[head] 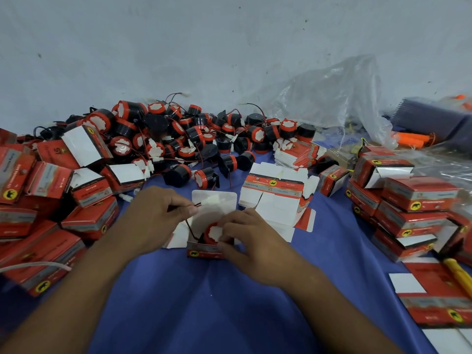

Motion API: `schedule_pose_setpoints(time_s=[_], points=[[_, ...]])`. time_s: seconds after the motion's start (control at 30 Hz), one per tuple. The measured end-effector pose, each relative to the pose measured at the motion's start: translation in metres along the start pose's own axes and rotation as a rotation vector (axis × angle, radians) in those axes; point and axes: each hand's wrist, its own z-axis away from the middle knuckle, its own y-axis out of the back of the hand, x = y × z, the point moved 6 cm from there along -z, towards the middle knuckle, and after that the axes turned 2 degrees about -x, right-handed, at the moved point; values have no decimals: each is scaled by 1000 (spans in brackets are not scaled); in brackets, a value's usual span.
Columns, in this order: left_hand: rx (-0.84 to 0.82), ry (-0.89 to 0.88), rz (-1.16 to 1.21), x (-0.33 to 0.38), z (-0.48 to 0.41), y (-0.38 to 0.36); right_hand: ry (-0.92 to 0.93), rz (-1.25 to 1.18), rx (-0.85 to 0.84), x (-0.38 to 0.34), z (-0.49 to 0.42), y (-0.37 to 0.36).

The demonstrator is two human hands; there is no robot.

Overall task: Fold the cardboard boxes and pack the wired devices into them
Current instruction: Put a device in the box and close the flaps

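Observation:
A small red cardboard box (204,252) stands open on the blue cloth in the middle, its white lid flap (214,200) raised behind. A black and red round wired device (210,233) sits partly inside it. My left hand (155,213) pinches the device's thin red and black wire (196,205) with its white plug above the box. My right hand (247,238) grips the device and the box's right side. A heap of several loose wired devices (184,134) lies at the back. Flat unfolded boxes (275,192) lie just right of centre.
Filled and half-shut red boxes are piled at the left (46,200) and stacked at the right (408,208). A crumpled clear plastic bag (332,98) and orange-handled tools (411,139) sit at the back right. A yellow tool (457,274) lies at the right edge. The blue cloth (204,302) lies under everything.

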Motion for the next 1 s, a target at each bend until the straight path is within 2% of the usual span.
schedule_pose_setpoints(time_s=[0.17,0.27,0.37,0.47,0.57,0.63,0.77,0.9,1.0], points=[[-100,-62,-111,3,1,-10,-14,16,-15,-2,-1,1],[-126,1,-173,-3,0,-13,-17,39,-7,-6,-2,2],[-220,80,-273,-7,2,-26,-23,94,-1,-9,-4,2],[-164,143,-405,-4,3,-36,-23,134,8,-13,-6,3],[-127,171,-423,0,5,-39,-124,164,1,-13,-10,3],[-117,164,-446,2,4,-40,-153,189,-8,-14,-15,2],[-144,101,-512,1,3,-44,-117,421,-143,-18,-22,-10],[-249,55,-497,-7,3,-39,-107,380,-166,-21,-23,-17],[-315,32,-607,-8,6,-32,-105,336,-191,-22,-24,-21]])
